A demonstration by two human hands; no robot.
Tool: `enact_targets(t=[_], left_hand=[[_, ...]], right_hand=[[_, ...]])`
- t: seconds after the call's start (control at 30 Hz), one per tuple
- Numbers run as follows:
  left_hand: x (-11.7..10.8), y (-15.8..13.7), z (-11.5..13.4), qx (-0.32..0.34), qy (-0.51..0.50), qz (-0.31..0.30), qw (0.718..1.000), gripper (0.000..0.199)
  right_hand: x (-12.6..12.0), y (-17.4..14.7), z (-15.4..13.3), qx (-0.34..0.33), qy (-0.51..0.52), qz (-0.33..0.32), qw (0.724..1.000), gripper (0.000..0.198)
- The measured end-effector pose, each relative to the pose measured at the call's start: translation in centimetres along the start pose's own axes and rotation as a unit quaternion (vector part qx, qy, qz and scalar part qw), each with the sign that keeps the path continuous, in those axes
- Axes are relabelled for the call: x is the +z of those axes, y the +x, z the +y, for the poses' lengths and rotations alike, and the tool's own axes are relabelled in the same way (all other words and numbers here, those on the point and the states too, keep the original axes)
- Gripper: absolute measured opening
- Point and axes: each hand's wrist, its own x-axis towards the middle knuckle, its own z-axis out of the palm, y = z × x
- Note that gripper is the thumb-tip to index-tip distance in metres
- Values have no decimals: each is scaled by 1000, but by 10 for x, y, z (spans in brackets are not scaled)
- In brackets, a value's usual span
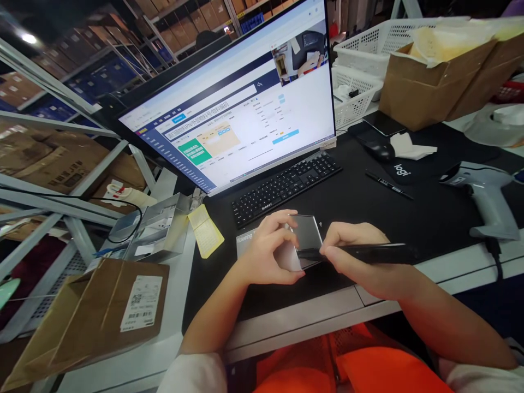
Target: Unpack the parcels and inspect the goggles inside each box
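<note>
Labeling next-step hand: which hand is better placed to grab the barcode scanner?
Right. The right hand is nearer the scanner on the right side, though it holds a pen; the left hand grips the pouch.

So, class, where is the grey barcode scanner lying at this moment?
In the head view, the barcode scanner lies on the black desk mat at the far right, beyond the right hand and right of the mouse.

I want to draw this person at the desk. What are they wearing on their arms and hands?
Nothing on the hands: the left hand and right hand are bare, no gloves, rings or watch showing. Both forearms are bare too. White sleeves are pushed up near the elbows. Below them shows bright orange clothing.
</note>
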Motion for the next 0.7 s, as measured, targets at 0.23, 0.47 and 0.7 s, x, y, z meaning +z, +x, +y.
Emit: enact_targets(t=[0.23,0.47,0.7], left_hand=[[-16,-9,-14,14,-13,48,999,45],[-16,-30,-33,-15,129,339,932,48],[26,-33,21,20,237,256,937,64]], right_hand=[[-22,7,-5,-32,140,111,983,20],[-1,21,42,6,116,241,963,29],[59,37,57,126,323,238,907,53]])
